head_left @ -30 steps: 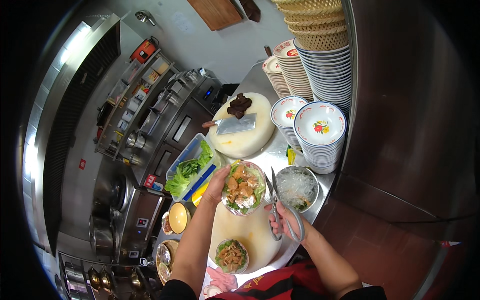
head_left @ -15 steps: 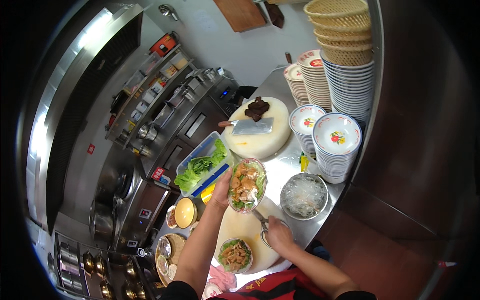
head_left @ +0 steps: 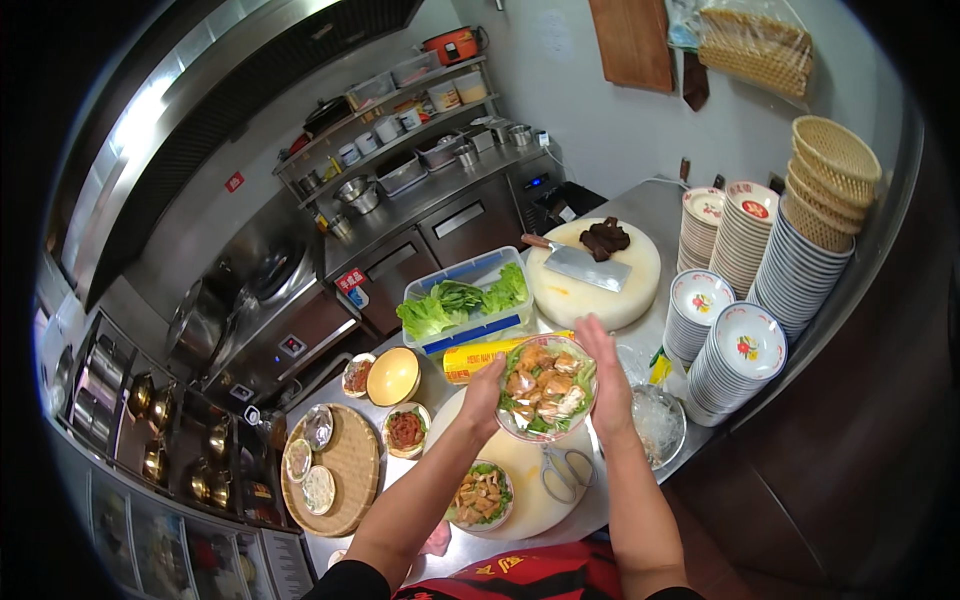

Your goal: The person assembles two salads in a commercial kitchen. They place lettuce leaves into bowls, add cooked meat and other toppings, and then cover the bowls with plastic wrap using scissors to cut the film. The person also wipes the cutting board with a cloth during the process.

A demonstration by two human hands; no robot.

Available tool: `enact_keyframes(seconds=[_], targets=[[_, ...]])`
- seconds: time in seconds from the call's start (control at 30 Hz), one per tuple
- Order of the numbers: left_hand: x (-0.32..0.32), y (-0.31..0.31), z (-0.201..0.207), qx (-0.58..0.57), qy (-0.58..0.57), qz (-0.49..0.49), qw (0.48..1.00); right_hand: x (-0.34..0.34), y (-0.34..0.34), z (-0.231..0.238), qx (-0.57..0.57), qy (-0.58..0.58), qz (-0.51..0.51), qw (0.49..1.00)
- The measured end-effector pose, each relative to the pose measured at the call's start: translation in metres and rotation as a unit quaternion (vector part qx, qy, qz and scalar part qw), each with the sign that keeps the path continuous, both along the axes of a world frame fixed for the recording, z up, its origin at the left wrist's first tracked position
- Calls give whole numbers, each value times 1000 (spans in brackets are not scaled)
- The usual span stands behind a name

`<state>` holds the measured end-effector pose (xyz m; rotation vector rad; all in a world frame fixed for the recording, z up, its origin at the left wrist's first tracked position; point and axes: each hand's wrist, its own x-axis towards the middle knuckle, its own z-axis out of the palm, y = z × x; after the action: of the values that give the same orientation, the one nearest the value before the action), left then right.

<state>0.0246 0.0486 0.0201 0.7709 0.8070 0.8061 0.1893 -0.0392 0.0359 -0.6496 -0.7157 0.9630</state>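
My left hand [head_left: 484,392] grips the near-left rim of a film-wrapped bowl of food [head_left: 548,388], with browned chunks on green leaves. My right hand [head_left: 610,385] is held flat along the bowl's right side, fingers stretched out and slightly blurred; whether it presses the film is hard to tell. Below the bowl, scissors [head_left: 567,474] lie on a round white cutting board [head_left: 530,510]. A second bowl with browned strips and greens [head_left: 481,494] sits at that board's left. Behind my left hand is a yellow box [head_left: 470,360].
A plastic tub of lettuce [head_left: 466,300] stands behind, beside another round board with a cleaver [head_left: 590,267] and dark meat [head_left: 604,240]. Stacked bowls [head_left: 738,365] and a metal bowl of clear film [head_left: 658,428] are at right. A woven tray [head_left: 345,465] with small bowls is at left.
My right hand has let go of the scissors, which now lie on the board, and has come up beside the wrapped bowl. The view has swung, shifting the scene.
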Motion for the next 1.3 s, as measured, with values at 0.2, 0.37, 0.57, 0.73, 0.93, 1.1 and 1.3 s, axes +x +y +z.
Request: enact_keyframes(seconds=[0.2,0.37,0.57,0.73,0.93,1.1,1.3], targets=[[-8,-14,15,40,58,62,996,-14,11,-6,-82,63,64,993],[-16,-17,19,21,92,94,991,-14,20,-21,-113,165,157,967],[-23,-6,-10,-100,4,202,974,-29,25,-38,-156,233,-25,960],[-13,-8,-25,-139,-18,258,956,-66,26,-9,-32,230,-157,960],[4,-32,-20,-167,5,333,928,-80,44,-22,-8,310,-143,940],[-18,-19,-58,-151,47,377,913,-99,53,-33,-41,240,-107,964],[-75,-14,-47,-183,8,437,881,-130,67,-79,-114,-154,-244,951]])
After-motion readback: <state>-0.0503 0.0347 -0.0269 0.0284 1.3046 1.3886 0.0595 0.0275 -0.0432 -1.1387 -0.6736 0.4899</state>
